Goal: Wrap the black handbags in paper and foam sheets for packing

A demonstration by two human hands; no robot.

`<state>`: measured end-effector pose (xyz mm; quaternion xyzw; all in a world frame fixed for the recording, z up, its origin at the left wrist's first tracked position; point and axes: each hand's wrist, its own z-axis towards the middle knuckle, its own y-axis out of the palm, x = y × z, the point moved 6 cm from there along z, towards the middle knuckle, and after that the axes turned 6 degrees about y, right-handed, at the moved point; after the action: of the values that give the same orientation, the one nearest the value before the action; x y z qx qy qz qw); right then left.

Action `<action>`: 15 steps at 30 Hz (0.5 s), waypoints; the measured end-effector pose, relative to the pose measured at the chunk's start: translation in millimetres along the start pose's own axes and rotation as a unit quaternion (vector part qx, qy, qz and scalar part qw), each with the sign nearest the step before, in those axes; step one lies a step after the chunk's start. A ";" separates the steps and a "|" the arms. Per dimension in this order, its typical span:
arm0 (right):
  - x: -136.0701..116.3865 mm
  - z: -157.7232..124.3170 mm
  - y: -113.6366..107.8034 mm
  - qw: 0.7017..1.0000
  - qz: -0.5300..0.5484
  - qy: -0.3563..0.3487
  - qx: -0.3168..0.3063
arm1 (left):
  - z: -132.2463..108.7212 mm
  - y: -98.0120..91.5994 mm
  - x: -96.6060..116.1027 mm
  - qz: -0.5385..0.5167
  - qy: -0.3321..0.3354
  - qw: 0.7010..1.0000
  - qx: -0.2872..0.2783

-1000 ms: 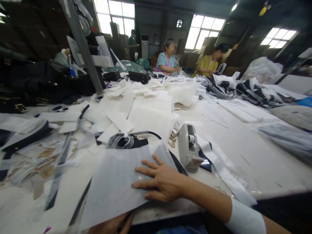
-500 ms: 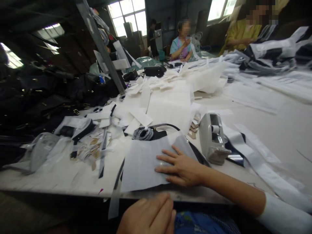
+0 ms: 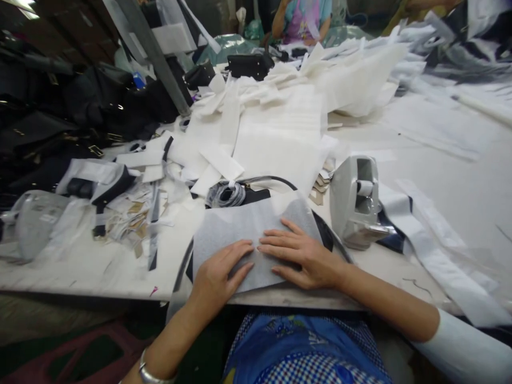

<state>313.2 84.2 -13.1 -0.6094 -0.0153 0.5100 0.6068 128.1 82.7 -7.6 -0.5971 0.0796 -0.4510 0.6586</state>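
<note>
A sheet of thin white tissue paper (image 3: 236, 226) lies over a flat black item at the near edge of the table. My left hand (image 3: 218, 272) rests flat on the sheet's near left part, fingers stretched out. My right hand (image 3: 304, 256) lies flat on it just to the right, fingers spread and pointing left, tips almost meeting the left hand's. A coiled grey cord (image 3: 224, 193) sits on the black item just beyond the sheet. A grey tape dispenser (image 3: 357, 202) stands to the right of my right hand.
Piles of white paper sheets (image 3: 280, 138) cover the middle of the table (image 3: 448, 181). Black bags (image 3: 80, 117) are heaped at the left, and a slanted metal post (image 3: 154, 53) rises behind them. Paper strips (image 3: 436, 261) trail at the right. A seated person (image 3: 304, 21) works at the far end.
The view has tilted down. My left hand came up from below the table edge and now lies flat on the sheet beside my right hand, which stays in place.
</note>
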 end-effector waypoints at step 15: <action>0.8 2.1 -1.5 0.995 -0.089 0.007 0.044 | 1.1 4.7 6.0 0.036 0.067 0.997 0.017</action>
<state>313.2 86.6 -11.9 -0.5816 -0.0425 0.4502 0.6762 134.7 78.7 -8.7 -0.5510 0.1371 -0.4672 0.6777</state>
